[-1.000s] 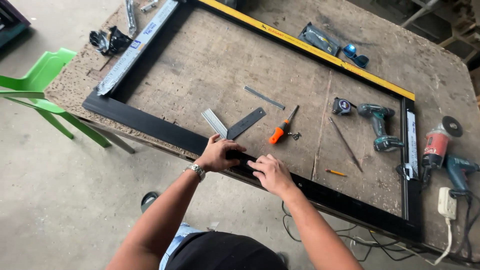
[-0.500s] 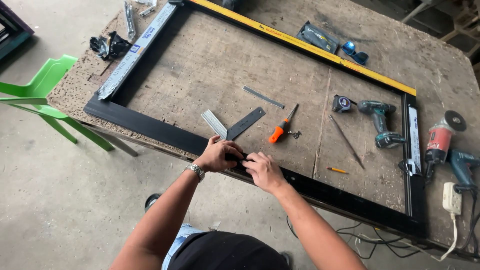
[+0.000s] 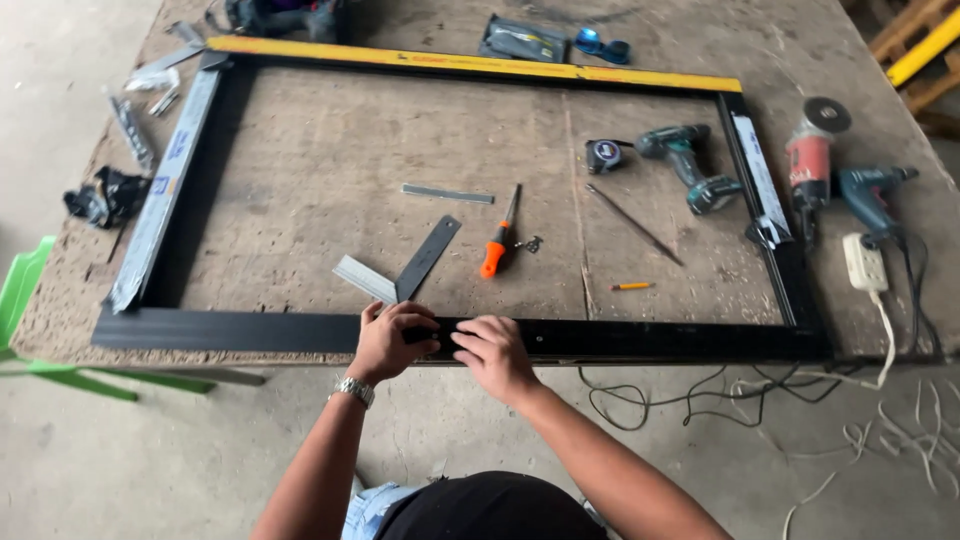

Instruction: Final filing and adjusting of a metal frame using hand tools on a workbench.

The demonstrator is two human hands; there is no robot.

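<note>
A large rectangular frame lies on the worn wooden table (image 3: 300, 180). Its near side is a black bar (image 3: 250, 330), its far side a yellow bar (image 3: 470, 62). My left hand (image 3: 392, 342), with a wristwatch, curls over the black bar at the table's near edge. My right hand (image 3: 495, 355) rests right beside it, fingertips meeting the left hand's on the same bar. What sits between the fingertips is too dark to make out. A metal try square (image 3: 400, 270) lies just beyond my left hand.
An orange-handled screwdriver (image 3: 497, 240), a metal strip (image 3: 447, 194), a pencil (image 3: 632, 286), a tape measure (image 3: 605, 155) and a cordless drill (image 3: 690, 165) lie inside the frame. An angle grinder (image 3: 810, 160), a blue drill (image 3: 870, 195) and a power strip (image 3: 865, 262) lie right. Cables trail on the floor; a green chair (image 3: 20, 290) stands left.
My right hand has slid left along the black bar until its fingertips meet the left hand. The view has swung so the table is seen more squarely.
</note>
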